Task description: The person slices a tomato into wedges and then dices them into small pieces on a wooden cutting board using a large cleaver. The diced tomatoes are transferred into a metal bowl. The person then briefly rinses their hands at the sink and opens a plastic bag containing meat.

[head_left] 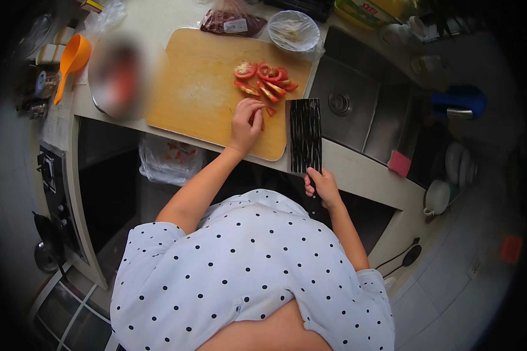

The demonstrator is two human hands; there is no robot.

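Tomato pieces (267, 92): loosely heaped on the upper right of the cutting board (193, 88).
Left hand (247, 126): fingers curled just beside them; we cannot tell whether they pinch anything.
Right hand (322, 186): fingers gripping the handle of the cleaver (305, 134).
Blade: we should tuck our left fingertips back before lowering it.

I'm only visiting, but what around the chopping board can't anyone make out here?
All in the head view:
- What the blurred container holds: only a reddish smear.
- What lies under the left hand: covered by the hand itself.
- Part of the cleaver: covered by the right hand.
- What the wrapped bowl holds: clouded by plastic wrap.
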